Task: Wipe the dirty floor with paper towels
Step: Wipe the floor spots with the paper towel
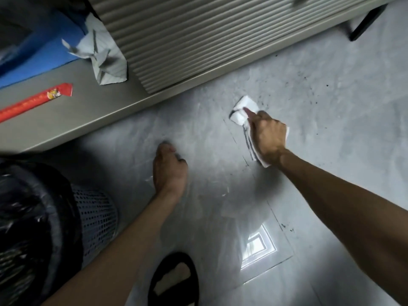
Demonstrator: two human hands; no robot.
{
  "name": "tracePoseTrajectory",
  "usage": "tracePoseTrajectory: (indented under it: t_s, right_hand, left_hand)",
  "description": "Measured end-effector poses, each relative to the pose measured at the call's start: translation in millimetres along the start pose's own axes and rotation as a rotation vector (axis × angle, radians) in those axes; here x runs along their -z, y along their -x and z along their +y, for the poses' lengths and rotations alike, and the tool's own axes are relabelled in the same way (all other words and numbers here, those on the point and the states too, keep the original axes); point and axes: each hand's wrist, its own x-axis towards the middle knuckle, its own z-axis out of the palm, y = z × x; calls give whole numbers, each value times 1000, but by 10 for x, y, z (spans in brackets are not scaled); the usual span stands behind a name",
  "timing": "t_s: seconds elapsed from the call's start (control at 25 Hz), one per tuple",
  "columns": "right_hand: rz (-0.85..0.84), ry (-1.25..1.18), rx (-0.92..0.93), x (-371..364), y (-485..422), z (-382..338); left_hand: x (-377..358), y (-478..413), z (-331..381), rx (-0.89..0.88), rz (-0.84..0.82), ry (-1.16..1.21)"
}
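Observation:
My right hand (268,134) presses a white paper towel (241,111) flat on the grey tiled floor (342,140); the towel's lower part shows dark smears under my palm. Black specks of dirt (309,93) lie scattered on the floor beyond and to the right of the towel. My left hand (170,171) rests on the floor to the left, its fingers curled in and knuckles down, with nothing seen in it.
A grey low shelf (72,113) with a ribbed cabinet front (187,38) runs along the far side. On it lie a red wrapped stick (35,102) and a crumpled cloth (103,56). A perforated bin with a black bag (44,228) stands at left. My sandalled foot (174,279) is at the bottom.

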Motion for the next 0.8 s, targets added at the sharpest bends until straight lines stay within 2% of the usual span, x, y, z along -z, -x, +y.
tracePoseTrajectory:
  t_s: [0.08,0.12,0.2,0.28,0.32,0.4,0.6,0.76,0.8]
  right_hand:
    - [85,-46,-106,115,83,122]
    - [127,-61,-95,85,182,-14]
    - [152,-87,82,-88,584,-533]
    - [74,-137,389,-284,1181,-1021]
    - [61,-135,480,-334,1339,-1082]
    - [67,-141,545,-404,1232,-867]
    - [75,16,343,-231,522,-178]
    - [23,69,-49,-24,249,214]
    - [39,16,-63,7,348,184]
  left_hand:
    - [-91,66,119,-40,-23,10]
    - [-118,95,164,-54,-16,15]
    - [-130,86,211,-55,20,37]
    - [-82,74,213,-28,31,38]
    - [-87,76,209,-31,21,19]
    - [-122,68,173,-74,12,-29]
    - [-267,171,219,-241,-78,-111]
    - [-268,216,310,-238,-159,-122]
    - [-263,228,307,-233,-162,-127]
